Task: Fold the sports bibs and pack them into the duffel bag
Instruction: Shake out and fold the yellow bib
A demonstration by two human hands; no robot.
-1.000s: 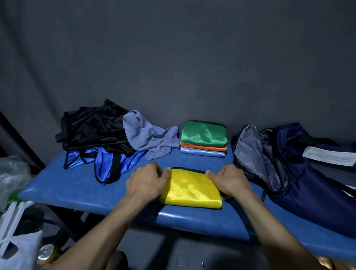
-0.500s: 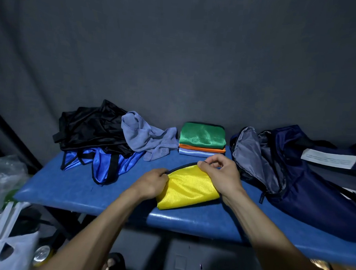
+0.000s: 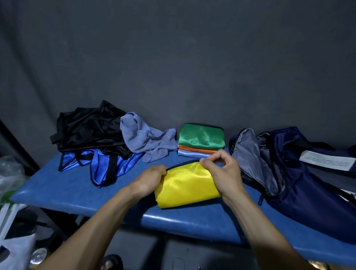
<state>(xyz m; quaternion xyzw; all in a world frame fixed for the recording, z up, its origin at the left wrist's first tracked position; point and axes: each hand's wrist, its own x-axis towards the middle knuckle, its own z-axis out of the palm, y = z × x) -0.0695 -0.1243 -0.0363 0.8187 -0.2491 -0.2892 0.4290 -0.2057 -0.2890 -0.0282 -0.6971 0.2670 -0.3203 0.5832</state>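
Nearest to the person, the folded shiny yellow bib [image 3: 188, 185] is at the front of the blue padded desk [image 3: 68, 188], its long axis going left to right. The left hand [image 3: 150, 179] grips its left end and the right hand [image 3: 222, 173] pinches the black-trimmed top edge. The open navy fabric duffel bag [image 3: 297, 181] lies just to the right, nearer the right hand; its grey lining shows and no bib is seen inside. Behind, a stack of folded green, orange and pale blue bibs [image 3: 201, 142] waits, and the unfolded black and blue bibs [image 3: 95, 139] lie far left
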